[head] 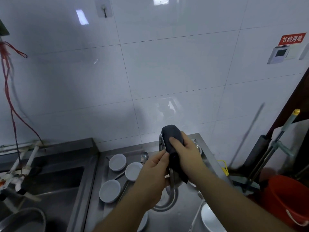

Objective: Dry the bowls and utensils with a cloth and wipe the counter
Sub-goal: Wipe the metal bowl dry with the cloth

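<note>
My left hand (153, 173) grips a steel bowl (161, 143) on edge above the steel counter (184, 213). My right hand (185, 154) presses a dark cloth (172, 136) over the bowl's rim and inside. Three small white dishes (117, 162) (133, 171) (109, 190) lie on the counter to the left of my hands. A steel spoon (144, 156) rests behind them. Another steel bowl (167, 201) sits below my hands, partly hidden, and a white dish (210, 220) lies at the lower right.
A sink (55, 181) with a taped tap (25, 163) is at the left, a steel pot (23, 220) at its lower corner. Beyond the counter's right edge stand a red bucket (287, 198) and mop handles (274, 144). A tiled wall (150, 72) backs the counter.
</note>
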`<state>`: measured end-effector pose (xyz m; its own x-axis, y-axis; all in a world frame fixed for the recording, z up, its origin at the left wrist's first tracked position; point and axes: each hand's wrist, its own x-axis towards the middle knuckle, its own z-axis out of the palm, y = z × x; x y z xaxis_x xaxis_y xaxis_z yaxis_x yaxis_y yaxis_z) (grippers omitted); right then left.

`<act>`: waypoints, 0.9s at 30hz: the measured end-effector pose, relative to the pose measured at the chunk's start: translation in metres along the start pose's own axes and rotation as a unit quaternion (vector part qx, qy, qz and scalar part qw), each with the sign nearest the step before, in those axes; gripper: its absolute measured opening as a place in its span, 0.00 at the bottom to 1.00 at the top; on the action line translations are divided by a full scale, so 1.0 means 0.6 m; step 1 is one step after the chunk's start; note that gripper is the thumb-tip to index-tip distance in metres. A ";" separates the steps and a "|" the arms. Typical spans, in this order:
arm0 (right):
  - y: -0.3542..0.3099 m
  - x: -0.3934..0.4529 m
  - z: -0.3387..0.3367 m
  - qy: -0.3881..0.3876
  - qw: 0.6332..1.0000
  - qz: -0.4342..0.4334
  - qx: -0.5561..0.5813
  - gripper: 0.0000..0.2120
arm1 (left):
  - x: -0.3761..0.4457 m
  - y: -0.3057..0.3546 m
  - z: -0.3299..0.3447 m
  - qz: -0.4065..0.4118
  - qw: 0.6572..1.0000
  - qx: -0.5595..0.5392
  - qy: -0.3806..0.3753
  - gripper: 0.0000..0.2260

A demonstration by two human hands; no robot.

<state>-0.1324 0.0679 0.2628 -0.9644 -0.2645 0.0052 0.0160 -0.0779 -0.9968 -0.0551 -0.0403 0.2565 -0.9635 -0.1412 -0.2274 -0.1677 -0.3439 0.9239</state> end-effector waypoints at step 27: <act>0.071 -0.007 -0.176 0.112 0.938 0.224 0.238 0.30 | 0.028 -0.060 0.099 0.104 0.780 0.587 -0.191 0.06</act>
<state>-0.1555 0.1675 0.2118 -0.8627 -0.1685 -0.4768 0.4985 -0.4424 -0.7455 -0.0774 0.0248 0.2380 -0.9494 0.2838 -0.1349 0.1410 0.7685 0.6241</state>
